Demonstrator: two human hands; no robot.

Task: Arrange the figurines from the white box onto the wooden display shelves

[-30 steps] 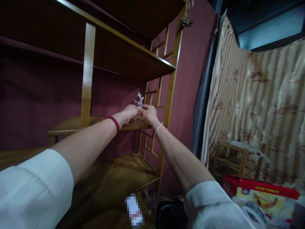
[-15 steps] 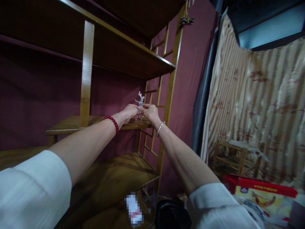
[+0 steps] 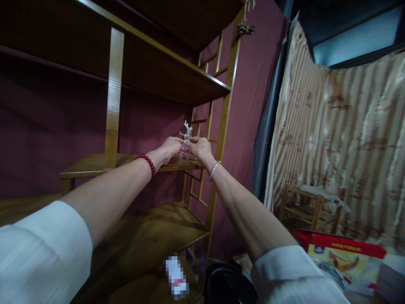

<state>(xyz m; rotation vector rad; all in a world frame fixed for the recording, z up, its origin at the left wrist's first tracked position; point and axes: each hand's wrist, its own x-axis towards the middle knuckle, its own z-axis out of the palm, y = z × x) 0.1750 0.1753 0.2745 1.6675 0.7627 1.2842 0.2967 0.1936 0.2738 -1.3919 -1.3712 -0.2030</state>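
A small clear figurine with antler-like branches (image 3: 186, 128) stands upright on the right part of the middle wooden shelf (image 3: 87, 164). My left hand (image 3: 171, 148), below a red bead bracelet on the wrist, has its fingers closed at the figurine's left side. From the right, my right hand (image 3: 200, 148) pinches the figurine's body; a silver bangle circles that wrist. The fingers partly cover the figurine's middle, while its clear legs show beneath them near the shelf surface.
Upper shelf boards and an upright post (image 3: 114, 97) surround the hands. The lattice side frame (image 3: 225, 122) stands just right. Lower right are a black bin (image 3: 226, 285), a red and yellow box (image 3: 348, 257) and a wooden stool (image 3: 303, 202) before a striped curtain.
The view has shifted slightly, moving the curtain and box a little left. My left hand has edged left, uncovering more of the figurine's lower part. My right hand keeps its place beside it.
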